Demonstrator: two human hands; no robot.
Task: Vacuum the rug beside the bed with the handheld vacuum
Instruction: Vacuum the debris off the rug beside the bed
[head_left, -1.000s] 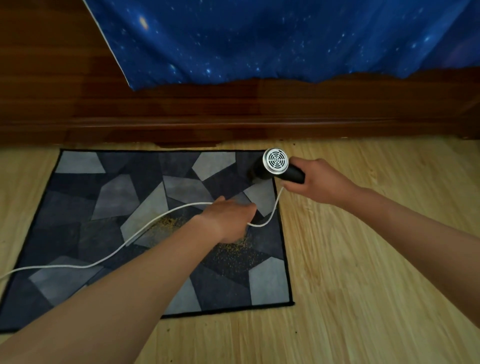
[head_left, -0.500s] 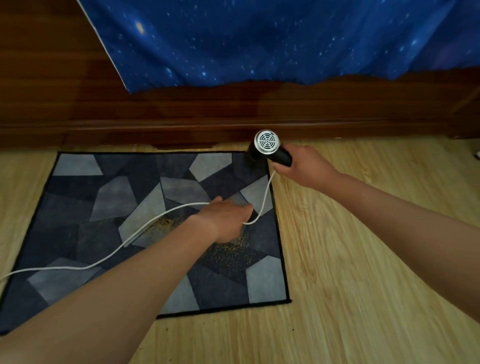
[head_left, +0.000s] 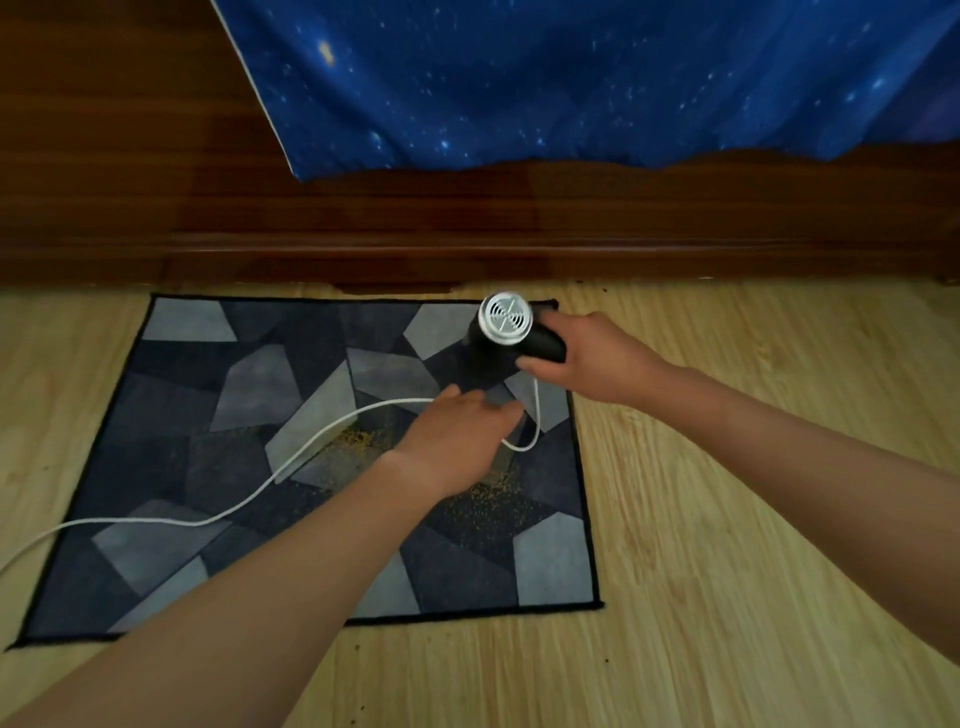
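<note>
Two hands work over the patchwork rug (head_left: 171, 415), which lies on the wooden floor (head_left: 727, 519) against the bed's dark wooden side (head_left: 519, 223). The right hand (head_left: 597, 358) has its fingers (head_left: 543, 365) wrapped round the black handheld vacuum (head_left: 511, 332), held above the rug's far right corner with the silver grille up. The left hand (head_left: 457, 436) lies over the white cord (head_left: 395, 402) above yellow crumbs (head_left: 483, 499); whether its blurred fingers pinch the cord cannot be told.

Main snag is the white cord (head_left: 306, 448), which snakes across the rug (head_left: 171, 415) from the left edge up to the handheld vacuum (head_left: 511, 338). The bed frame (head_left: 519, 223) walls off the far side. The floor (head_left: 753, 519) to the right and on the near side is wide open.
</note>
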